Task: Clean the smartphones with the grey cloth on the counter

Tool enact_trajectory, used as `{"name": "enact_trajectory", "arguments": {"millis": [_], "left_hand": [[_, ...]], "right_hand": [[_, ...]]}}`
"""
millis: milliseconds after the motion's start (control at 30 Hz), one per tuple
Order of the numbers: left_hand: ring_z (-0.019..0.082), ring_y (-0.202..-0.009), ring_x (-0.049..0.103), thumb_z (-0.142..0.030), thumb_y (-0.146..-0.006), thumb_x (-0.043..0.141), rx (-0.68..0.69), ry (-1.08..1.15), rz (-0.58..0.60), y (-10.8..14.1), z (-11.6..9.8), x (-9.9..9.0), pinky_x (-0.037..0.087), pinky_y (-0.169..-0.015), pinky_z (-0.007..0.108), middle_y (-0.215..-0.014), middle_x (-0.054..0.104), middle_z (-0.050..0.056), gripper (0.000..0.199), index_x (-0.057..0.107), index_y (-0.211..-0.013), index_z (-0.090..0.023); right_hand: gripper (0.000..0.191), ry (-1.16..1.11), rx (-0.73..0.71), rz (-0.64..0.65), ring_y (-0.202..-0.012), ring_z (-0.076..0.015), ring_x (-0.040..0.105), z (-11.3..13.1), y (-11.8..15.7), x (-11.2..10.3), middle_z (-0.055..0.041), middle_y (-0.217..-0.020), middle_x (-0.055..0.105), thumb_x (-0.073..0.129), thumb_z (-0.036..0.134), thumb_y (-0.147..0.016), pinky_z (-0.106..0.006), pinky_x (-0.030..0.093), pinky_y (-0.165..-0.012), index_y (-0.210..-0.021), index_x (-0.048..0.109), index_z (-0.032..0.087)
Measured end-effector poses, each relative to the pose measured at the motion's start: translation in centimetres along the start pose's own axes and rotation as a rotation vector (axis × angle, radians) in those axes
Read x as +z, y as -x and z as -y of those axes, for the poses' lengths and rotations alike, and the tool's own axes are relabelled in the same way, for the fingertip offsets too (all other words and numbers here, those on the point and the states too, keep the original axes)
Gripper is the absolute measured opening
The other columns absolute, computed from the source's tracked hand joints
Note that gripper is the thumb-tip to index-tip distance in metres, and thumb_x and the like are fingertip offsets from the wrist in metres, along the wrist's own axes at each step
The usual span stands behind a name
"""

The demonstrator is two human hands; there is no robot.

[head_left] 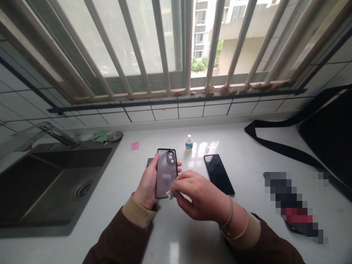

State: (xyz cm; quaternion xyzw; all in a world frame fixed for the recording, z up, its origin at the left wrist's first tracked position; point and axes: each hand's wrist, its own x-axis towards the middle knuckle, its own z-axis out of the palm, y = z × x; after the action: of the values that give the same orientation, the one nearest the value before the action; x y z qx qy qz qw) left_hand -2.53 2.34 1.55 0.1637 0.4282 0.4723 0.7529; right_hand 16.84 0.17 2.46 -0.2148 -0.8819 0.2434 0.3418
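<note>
My left hand [147, 183] is wrapped around a translucent phone case [166, 167] with a black rim, thumb along its left edge and fingertips behind its right edge. The case's camera cutouts are at the top. My right hand [196, 194] pinches a small crumpled white wipe [170, 195] at the lower right of the case; whether it is tissue or cloth I cannot tell. Right of that hand, a black phone [219, 174] lies on the counter. Behind the case stands a small bottle [189, 143] with a white cap. A dark flat thing [150, 161] is partly hidden by my left hand.
At left is a dark sink [63, 223] with a faucet [59, 135], a green cloth [98, 137] and a round strainer [114, 136]. A pink paper [135, 146] lies near it. To the right are a black strap [286, 146] and a pixelated dark object [291, 205]. Window bars rise behind.
</note>
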Motion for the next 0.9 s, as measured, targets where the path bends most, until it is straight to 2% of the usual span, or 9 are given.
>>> {"name": "enact_trajectory", "arguments": {"millis": [100, 233, 333, 433, 533, 600, 733, 833, 900], "left_hand": [[0.03, -0.087, 0.079, -0.06, -0.106, 0.039, 0.057, 0.021, 0.0, 0.1, -0.2, 0.1, 0.066, -0.083, 0.043, -0.105, 0.081, 0.022, 0.068, 0.077, -0.113, -0.005], [0.027, -0.081, 0.079, -0.057, -0.108, 0.036, 0.194, 0.018, -0.028, 0.5, -0.1, 0.9, 0.066, -0.078, 0.042, -0.103, 0.081, 0.018, 0.063, 0.077, -0.115, -0.01], [0.027, -0.086, 0.078, -0.058, -0.108, 0.039, 0.255, 0.005, -0.03, 0.6, 0.3, 1.3, 0.066, -0.083, 0.042, -0.105, 0.081, 0.017, 0.061, 0.076, -0.115, -0.011], [0.025, -0.093, 0.077, -0.059, -0.107, 0.046, 0.259, 0.032, 0.028, 0.5, 0.9, 1.3, 0.063, -0.094, 0.04, -0.107, 0.08, 0.015, 0.057, 0.077, -0.114, -0.011], [0.024, -0.102, 0.075, -0.062, -0.103, 0.056, 0.298, 0.042, 0.085, 0.2, 1.4, 1.0, 0.059, -0.101, 0.037, -0.112, 0.079, 0.014, 0.055, 0.077, -0.117, -0.012], [0.024, -0.107, 0.074, -0.061, -0.099, 0.064, 0.352, 0.017, 0.09, 0.0, 1.5, 0.7, 0.058, -0.102, 0.037, -0.116, 0.077, 0.014, 0.055, 0.075, -0.122, -0.013], [0.021, -0.104, 0.072, -0.052, -0.095, 0.075, 0.472, -0.048, 0.069, -0.2, 1.5, 0.2, 0.059, -0.093, 0.033, -0.115, 0.074, 0.012, 0.05, 0.07, -0.129, -0.016], [0.019, -0.102, 0.069, -0.045, -0.092, 0.081, 0.557, -0.096, 0.04, -0.3, 1.3, 0.1, 0.058, -0.089, 0.031, -0.113, 0.073, 0.009, 0.046, 0.069, -0.128, -0.019], [0.018, -0.102, 0.069, -0.043, -0.091, 0.082, 0.597, -0.121, 0.018, -0.2, 1.3, 0.2, 0.057, -0.091, 0.031, -0.113, 0.072, 0.007, 0.044, 0.069, -0.127, -0.02]], "right_hand": [[0.012, -0.041, 0.184, -0.136, -0.084, -0.0212, 0.067, 0.0, 0.0, -0.3, -0.0059, -0.089, 0.072, 0.057, 0.018, -0.098, -0.035, 0.053, -0.081, -0.098, 0.068, 0.021], [0.02, -0.15, 0.546, -0.43, -0.079, -0.0178, 0.069, -1.1, 0.2, -0.7, -0.0032, -0.09, 0.074, 0.05, 0.031, -0.108, -0.028, 0.05, -0.072, -0.103, 0.067, 0.022], [0.023, -0.14, 0.647, -0.561, -0.079, -0.0193, 0.07, -1.9, 0.3, -0.8, -0.0039, -0.09, 0.075, 0.049, 0.036, -0.109, -0.029, 0.051, -0.07, -0.107, 0.067, 0.022], [0.022, -0.115, 0.525, -0.527, -0.087, -0.0202, 0.073, -1.8, 0.1, -0.2, -0.0059, -0.101, 0.077, 0.049, 0.031, -0.11, -0.03, 0.054, -0.076, -0.116, 0.067, 0.022], [0.024, -0.058, 0.326, -0.417, -0.109, -0.0224, 0.074, -1.3, 0.0, 1.0, -0.0085, -0.117, 0.078, 0.047, 0.025, -0.111, -0.034, 0.055, -0.094, -0.122, 0.068, 0.023], [0.025, -0.029, 0.277, -0.331, -0.111, -0.0237, 0.075, -1.1, 0.0, 1.7, -0.0096, -0.118, 0.079, 0.046, 0.024, -0.111, -0.036, 0.055, -0.096, -0.122, 0.068, 0.023], [0.024, -0.12, 0.367, -0.218, -0.089, -0.0209, 0.076, -0.9, 0.1, 1.8, -0.0076, -0.108, 0.08, 0.047, 0.024, -0.11, -0.031, 0.054, -0.078, -0.12, 0.068, 0.023], [0.023, -0.306, 0.472, -0.232, -0.074, -0.017, 0.068, -0.7, 0.1, 1.3, -0.0033, -0.09, 0.076, 0.051, 0.03, -0.108, -0.029, 0.05, -0.07, -0.116, 0.071, 0.023], [0.025, -0.516, 0.548, -0.253, -0.073, -0.0162, 0.065, -0.7, -0.1, 1.1, -0.0024, -0.085, 0.072, 0.055, 0.039, -0.107, -0.028, 0.05, -0.069, -0.112, 0.072, 0.021]]}}
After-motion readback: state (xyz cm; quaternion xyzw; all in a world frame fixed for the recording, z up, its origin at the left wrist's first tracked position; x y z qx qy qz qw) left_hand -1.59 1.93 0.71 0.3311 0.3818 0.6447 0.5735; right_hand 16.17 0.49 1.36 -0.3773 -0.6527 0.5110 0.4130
